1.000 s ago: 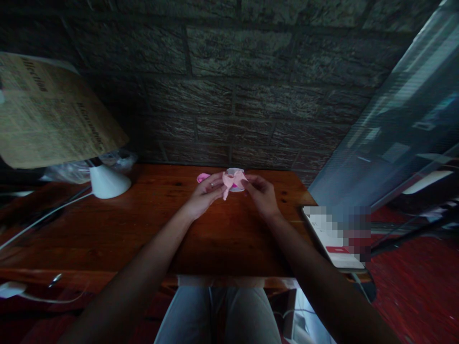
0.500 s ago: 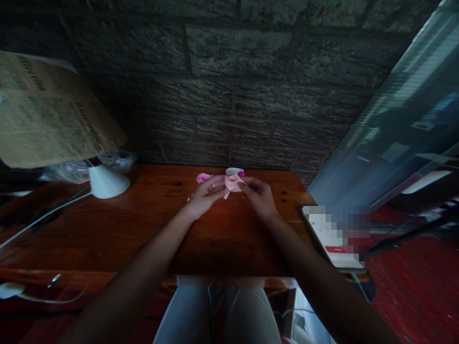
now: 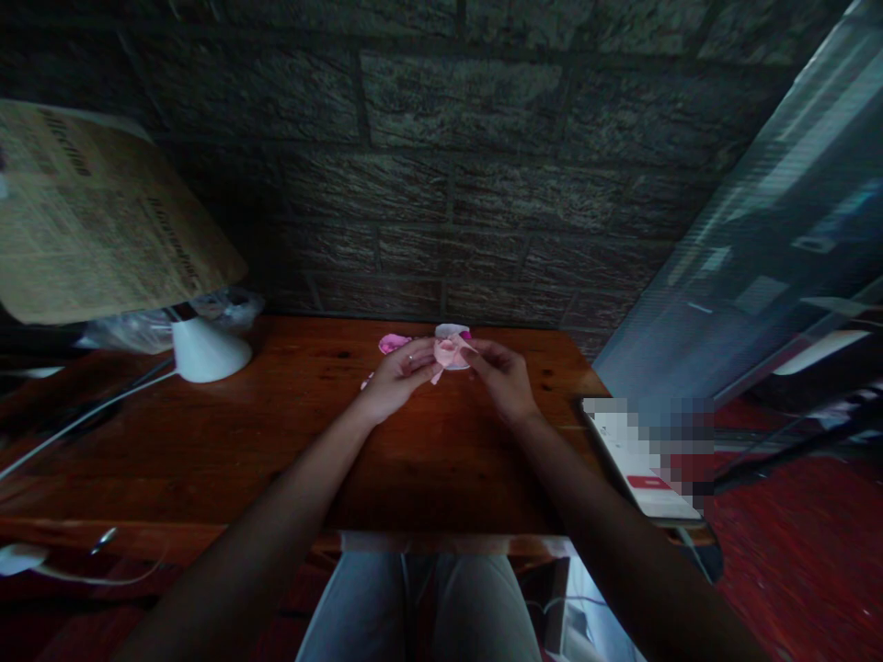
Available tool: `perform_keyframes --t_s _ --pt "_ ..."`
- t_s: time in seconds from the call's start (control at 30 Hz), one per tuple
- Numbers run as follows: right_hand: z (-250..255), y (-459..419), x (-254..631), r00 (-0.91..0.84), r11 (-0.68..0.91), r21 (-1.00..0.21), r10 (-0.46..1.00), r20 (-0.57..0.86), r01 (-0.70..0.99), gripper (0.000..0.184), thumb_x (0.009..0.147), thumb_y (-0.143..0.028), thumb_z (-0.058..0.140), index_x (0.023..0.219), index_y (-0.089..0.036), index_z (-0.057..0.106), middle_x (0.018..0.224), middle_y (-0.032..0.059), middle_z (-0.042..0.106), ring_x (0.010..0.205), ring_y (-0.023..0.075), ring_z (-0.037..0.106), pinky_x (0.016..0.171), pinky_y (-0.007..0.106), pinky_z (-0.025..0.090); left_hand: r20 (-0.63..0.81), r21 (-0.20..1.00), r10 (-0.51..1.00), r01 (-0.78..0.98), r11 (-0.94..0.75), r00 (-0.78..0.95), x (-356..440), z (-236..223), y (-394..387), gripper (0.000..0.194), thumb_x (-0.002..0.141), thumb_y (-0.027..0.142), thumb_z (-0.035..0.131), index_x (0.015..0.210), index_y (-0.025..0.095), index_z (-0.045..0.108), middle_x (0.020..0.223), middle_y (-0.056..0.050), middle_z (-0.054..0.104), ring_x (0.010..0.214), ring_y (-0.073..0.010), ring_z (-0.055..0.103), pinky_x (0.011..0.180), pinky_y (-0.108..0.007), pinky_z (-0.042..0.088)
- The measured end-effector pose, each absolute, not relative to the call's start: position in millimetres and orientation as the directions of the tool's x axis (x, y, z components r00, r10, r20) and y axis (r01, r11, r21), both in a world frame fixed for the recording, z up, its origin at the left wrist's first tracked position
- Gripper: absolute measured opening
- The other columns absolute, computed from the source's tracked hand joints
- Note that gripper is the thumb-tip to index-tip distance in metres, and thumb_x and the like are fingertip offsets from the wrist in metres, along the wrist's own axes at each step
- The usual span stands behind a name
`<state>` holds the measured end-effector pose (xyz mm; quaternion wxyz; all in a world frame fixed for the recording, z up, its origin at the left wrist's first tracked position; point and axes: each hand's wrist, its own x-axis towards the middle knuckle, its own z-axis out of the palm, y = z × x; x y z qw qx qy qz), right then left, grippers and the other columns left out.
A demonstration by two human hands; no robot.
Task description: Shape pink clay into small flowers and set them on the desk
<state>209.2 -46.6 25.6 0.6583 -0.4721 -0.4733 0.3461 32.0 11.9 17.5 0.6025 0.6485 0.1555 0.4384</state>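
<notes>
A pale pink paper flower (image 3: 450, 350), crumpled and rose-like, is held between my two hands above the wooden table. My left hand (image 3: 396, 382), with a ring on one finger, pinches its left side. The fingers of my right hand (image 3: 502, 375) are closed on its right edge. Behind the flower lies a whitish piece (image 3: 452, 330) with a magenta bit beside it. A bright pink piece (image 3: 395, 343) rests beyond my left hand, and a small pale scrap shows by that wrist. My fingertips are partly hidden by the flower.
On the left of the wooden table (image 3: 276, 441) stands a lamp with a white base (image 3: 211, 349) and a newspaper-print shade (image 3: 103, 221); its cord trails left. Clear plastic (image 3: 128, 333) lies behind it. A white box-like item (image 3: 641, 460) sits at the right edge. A brick wall (image 3: 441, 193) closes the back.
Both hands keep their hold on the pink paper flower, its right edge shifting slightly under my right fingers. The whole view has moved very slightly.
</notes>
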Motion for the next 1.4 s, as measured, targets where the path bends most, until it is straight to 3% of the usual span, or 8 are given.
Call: perform_keyframes --t_s 0.6,0.87,1.07,1.2,1.4 --pt "32.3 -50.6 205.1 0.234 0.3 -0.954 0.929 0.287 -0.02 0.038 0.069 -0.056 0.081 0.09 -0.024 0.083 0.091 0.0065 0.081 0.086 0.0243 0.073 0.068 0.035 0.057 0.395 0.914 0.757 -0.304 -0.268 0.52 31.6 15.7 15.0 0.043 0.078 0.031 0.082 0.118 0.018 0.07 0.123 -0.012 0.075 0.117 -0.0258 0.07 0.107 -0.045 0.052" --pt "31.2 -51.5 206.2 0.183 0.317 -0.945 0.937 0.299 -0.078 0.025 0.071 -0.048 0.081 0.083 -0.026 0.083 0.09 0.0046 0.082 0.087 0.0256 0.076 0.077 0.04 0.06 0.392 0.915 0.775 -0.297 -0.273 0.496 30.4 16.8 13.9 0.043 0.08 0.029 0.079 0.121 0.017 0.07 0.125 -0.013 0.074 0.116 -0.0257 0.07 0.101 -0.042 0.054" --pt "33.2 -52.7 203.5 0.218 0.323 -0.943 0.929 0.3 -0.076 0.029 0.063 -0.048 0.089 0.084 -0.029 0.083 0.092 0.0019 0.082 0.084 0.0226 0.074 0.073 0.038 0.061 0.414 0.906 0.743 -0.313 -0.283 0.526 30.8 19.4 11.8 0.041 0.082 0.029 0.078 0.12 0.019 0.072 0.129 -0.013 0.073 0.119 -0.0256 0.069 0.101 -0.041 0.055" --pt "31.3 -51.4 202.0 0.22 0.324 -0.942 0.929 0.299 -0.088 0.029 0.062 -0.045 0.09 0.084 -0.027 0.082 0.093 0.0022 0.082 0.082 0.0202 0.073 0.072 0.035 0.06 0.408 0.908 0.746 -0.319 -0.271 0.527 30.8 19.5 11.7 0.041 0.08 0.029 0.08 0.119 0.018 0.072 0.128 -0.013 0.074 0.12 -0.0258 0.069 0.108 -0.044 0.051" --pt "29.8 -49.6 202.7 0.233 0.33 -0.937 0.926 0.298 -0.111 0.034 0.059 -0.043 0.092 0.08 -0.023 0.077 0.086 0.0018 0.079 0.079 0.0178 0.07 0.07 0.032 0.059 0.41 0.906 0.744 -0.334 -0.261 0.528 31.9 15.7 13.1 0.039 0.077 0.031 0.084 0.113 0.018 0.075 0.121 -0.011 0.076 0.113 -0.0254 0.071 0.104 -0.042 0.053"
